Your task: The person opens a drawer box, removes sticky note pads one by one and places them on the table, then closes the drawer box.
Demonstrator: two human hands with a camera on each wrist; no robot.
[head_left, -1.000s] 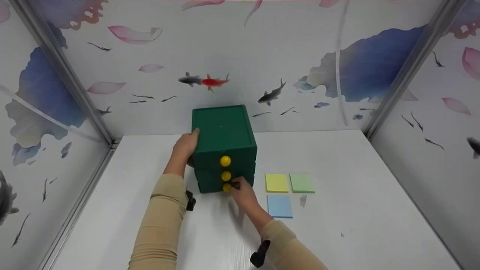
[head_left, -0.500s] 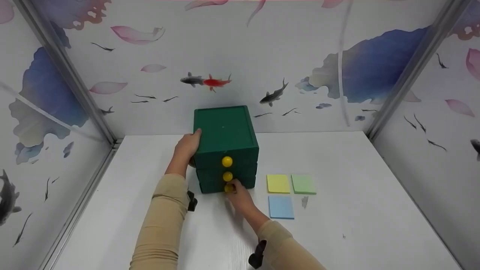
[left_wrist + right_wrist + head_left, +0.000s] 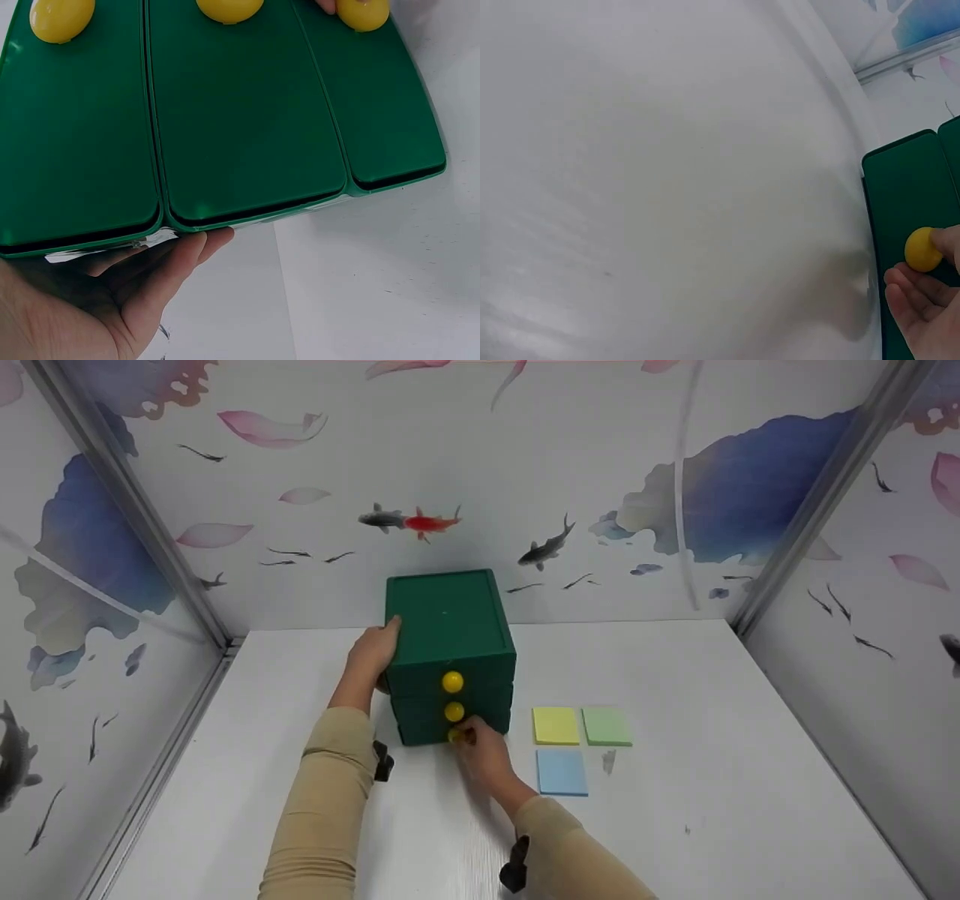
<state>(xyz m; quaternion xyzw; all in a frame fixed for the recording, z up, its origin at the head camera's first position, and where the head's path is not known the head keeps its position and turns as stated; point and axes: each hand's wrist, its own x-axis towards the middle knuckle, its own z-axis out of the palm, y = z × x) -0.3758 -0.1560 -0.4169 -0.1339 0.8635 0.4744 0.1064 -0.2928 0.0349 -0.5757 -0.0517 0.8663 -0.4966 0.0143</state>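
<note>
White tabletop (image 3: 675, 765), lower frame: at centre, left hand (image 3: 374, 649), loosely extended, rests against green plastic three-drawer box (image 3: 450, 619); right hand (image 3: 484, 748) pinches its lowest round yellow knob (image 3: 922, 250).

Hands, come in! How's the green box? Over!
Left hand against green box. Right hand pinching bottom yellow knob. Drawers look shut. Colored pads rightward, not blocking.

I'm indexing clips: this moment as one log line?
left hand: against green drawer box; right hand: on bottom yellow knob; drawers: closed; yellow pad, green pad, blue pad: on table
</note>
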